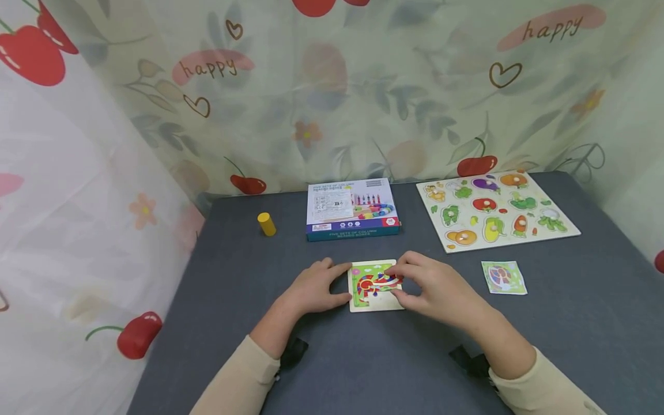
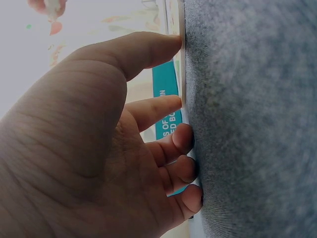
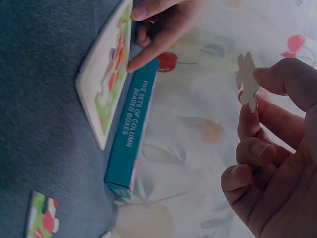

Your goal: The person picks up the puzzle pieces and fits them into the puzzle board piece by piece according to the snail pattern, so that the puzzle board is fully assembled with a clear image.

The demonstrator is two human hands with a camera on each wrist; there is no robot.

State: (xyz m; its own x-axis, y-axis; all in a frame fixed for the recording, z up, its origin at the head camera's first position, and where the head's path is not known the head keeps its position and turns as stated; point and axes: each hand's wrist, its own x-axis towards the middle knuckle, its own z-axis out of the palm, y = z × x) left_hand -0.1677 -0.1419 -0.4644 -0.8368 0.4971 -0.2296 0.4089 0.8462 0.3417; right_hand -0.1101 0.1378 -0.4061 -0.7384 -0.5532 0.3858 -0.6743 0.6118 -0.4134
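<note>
A small jigsaw board (image 1: 361, 302) with a bright picture of red, green and blue pieces and a bare pale part lies in the middle of the table. My left hand (image 1: 316, 288) touches its left edge with extended thumb and index finger; the other fingertips rest near the tabletop in the left wrist view. Between thumb and fingers, my right hand (image 1: 433, 286) pinches a jigsaw piece (image 3: 247, 82), its pale side showing in the right wrist view, raised over the board's right part. Another jigsaw piece (image 3: 42, 218) lies on the cloth in that view.
Behind the board lies a teal-sided box (image 1: 353, 233) of column beads. A yellow cylinder (image 1: 267, 225) stands to its left. A vegetable puzzle board (image 1: 498, 222) occupies the back right, with a small square picture (image 1: 504, 278) before it. Printed curtains (image 1: 363, 115) hang behind the grey table (image 1: 373, 369).
</note>
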